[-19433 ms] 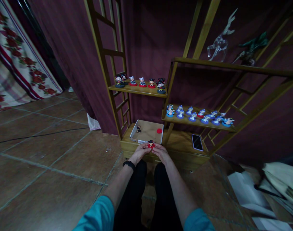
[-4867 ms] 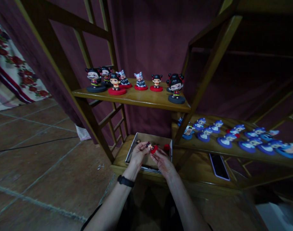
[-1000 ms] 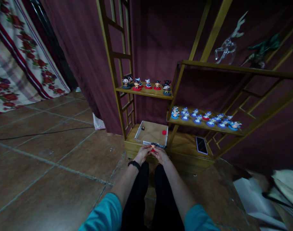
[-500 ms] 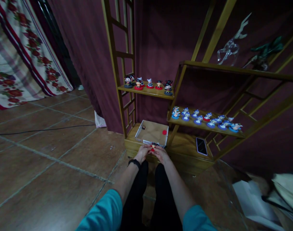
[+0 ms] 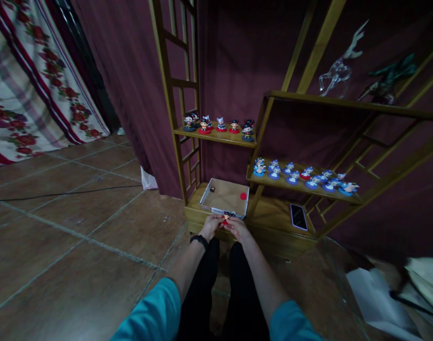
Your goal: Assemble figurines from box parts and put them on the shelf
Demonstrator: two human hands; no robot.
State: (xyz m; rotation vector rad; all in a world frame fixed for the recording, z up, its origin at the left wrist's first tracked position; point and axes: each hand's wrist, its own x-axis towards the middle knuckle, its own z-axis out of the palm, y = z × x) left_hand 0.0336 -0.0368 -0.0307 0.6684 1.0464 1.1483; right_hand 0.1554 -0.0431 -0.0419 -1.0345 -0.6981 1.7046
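Note:
Between my two hands is a small figurine (image 5: 226, 216) with a black-topped head and a red base. My left hand (image 5: 212, 226) grips it from the left and my right hand (image 5: 238, 228) from the right, fingers closed around its lower part. Just beyond my hands, a shallow cardboard box (image 5: 225, 184) rests on the low wooden ledge. In it lie a small dark figurine piece (image 5: 212, 189) on the left and a red round base (image 5: 243, 196) on the right. My fingers cover part of the figurine's base.
Several figurines stand on the upper left shelf (image 5: 227, 138), and several blue and purple ones on the right shelf (image 5: 305, 182). A phone (image 5: 298, 216) lies on the ledge. A clear deer ornament (image 5: 337, 73) stands higher up. White packaging (image 5: 376, 296) is on the floor at right.
Both hands stay closed on the figurine, nearly in the same place. The view has shifted very slightly; nothing else has visibly moved.

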